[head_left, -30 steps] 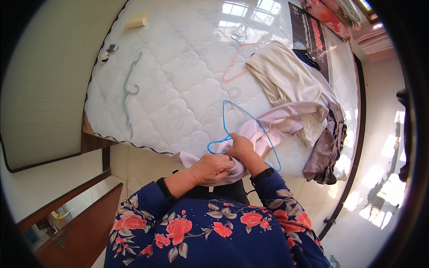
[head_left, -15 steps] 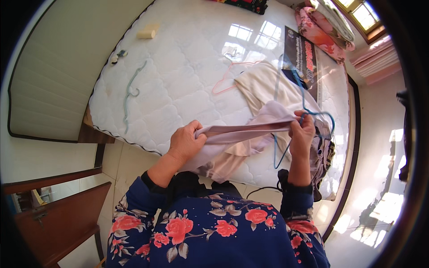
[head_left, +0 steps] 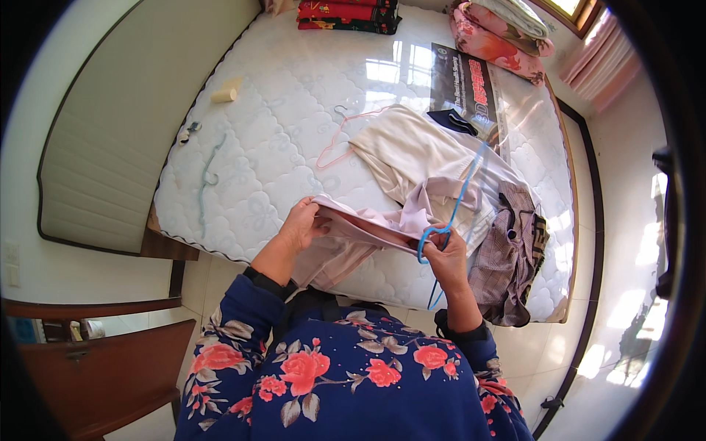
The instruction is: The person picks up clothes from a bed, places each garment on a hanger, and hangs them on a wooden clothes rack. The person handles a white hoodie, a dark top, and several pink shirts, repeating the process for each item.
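- Left hand (head_left: pixel 300 224) was closed on the edge of a pale pink garment (head_left: pixel 368 231), fingers curled over the top hem, thumb underneath; the grip was clamped on cloth, likely to keep that edge taut and level.
- Right hand (head_left: pixel 445 253) was closed on the other end of the same garment together with a blue hanger (head_left: pixel 450 213). The hanger's hook curled just beside the fingers, and its thin arms ran up over the clothes and down below the wrist.
- The garment hung stretched between both hands above the near edge of the bed (head_left: pixel 279 147), the loose part drooping toward the body. Judged: holding it off the mattress gave room to work the hanger in.
- On the bed, well apart from the hands: a cream garment (head_left: pixel 404 151) spread flat, a pink hanger (head_left: pixel 337 143) just beside it, a light blue hanger (head_left: pixel 208 180) near the left edge.
- A checked dark garment (head_left: pixel 507 261) draped over the right corner of the bed, near the right hand.
- Folded bedding (head_left: pixel 346 13) was stacked at the far end.
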A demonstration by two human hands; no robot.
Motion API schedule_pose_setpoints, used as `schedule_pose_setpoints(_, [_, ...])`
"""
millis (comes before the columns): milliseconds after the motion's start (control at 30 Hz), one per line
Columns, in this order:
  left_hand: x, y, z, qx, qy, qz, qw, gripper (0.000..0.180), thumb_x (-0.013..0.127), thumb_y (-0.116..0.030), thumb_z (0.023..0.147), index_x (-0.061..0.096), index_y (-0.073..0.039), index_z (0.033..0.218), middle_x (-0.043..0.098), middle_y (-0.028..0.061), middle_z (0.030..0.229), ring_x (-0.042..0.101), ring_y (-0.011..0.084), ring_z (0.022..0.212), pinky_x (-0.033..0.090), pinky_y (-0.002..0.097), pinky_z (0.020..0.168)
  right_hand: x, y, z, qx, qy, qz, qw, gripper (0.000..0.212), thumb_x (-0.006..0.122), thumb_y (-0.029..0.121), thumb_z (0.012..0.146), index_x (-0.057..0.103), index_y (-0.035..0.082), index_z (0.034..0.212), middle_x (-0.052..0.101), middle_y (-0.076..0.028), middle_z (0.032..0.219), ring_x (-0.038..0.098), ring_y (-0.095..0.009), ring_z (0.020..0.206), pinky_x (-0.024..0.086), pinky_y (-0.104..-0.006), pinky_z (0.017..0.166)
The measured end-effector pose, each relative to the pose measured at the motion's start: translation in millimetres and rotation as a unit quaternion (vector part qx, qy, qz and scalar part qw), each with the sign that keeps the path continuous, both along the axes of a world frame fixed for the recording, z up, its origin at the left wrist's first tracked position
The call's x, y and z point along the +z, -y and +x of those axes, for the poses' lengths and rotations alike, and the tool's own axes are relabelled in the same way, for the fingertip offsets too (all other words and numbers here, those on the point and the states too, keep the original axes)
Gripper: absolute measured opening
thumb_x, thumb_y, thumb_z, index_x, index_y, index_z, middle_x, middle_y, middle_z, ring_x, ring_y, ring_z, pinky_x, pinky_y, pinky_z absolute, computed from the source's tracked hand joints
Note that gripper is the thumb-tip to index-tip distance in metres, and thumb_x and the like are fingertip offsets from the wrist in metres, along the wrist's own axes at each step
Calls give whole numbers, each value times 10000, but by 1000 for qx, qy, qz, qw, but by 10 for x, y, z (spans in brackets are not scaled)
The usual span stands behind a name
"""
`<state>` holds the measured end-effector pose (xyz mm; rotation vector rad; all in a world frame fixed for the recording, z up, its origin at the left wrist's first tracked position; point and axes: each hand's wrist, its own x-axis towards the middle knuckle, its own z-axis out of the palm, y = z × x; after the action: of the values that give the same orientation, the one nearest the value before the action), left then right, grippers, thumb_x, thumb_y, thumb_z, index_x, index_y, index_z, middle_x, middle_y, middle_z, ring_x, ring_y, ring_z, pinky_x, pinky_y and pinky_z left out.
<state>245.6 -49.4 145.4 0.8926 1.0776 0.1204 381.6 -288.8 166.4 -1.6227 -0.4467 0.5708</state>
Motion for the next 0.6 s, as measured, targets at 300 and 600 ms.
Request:
schedule_pose_setpoints(300, [15,363,59,42,131,-101,985,230,529,-169,788,513,-68,994,566,61,931,553,169,825,467,305,755,-65,-72,32,31,-59,20,998,188,477,-53,694,545,-17,866,565,-26,779,492,-55,651,396,-184,573])
schedule_pose_setpoints(600, [-160,429,-152,-250,-95,444,855,190,506,-35,710,584,-39,883,594,136,851,574,272,815,462,350,705,27,-68,151,42,0,42,998,163,485,-32,695,534,24,840,503,32,678,448,-30,570,375,-174,518])
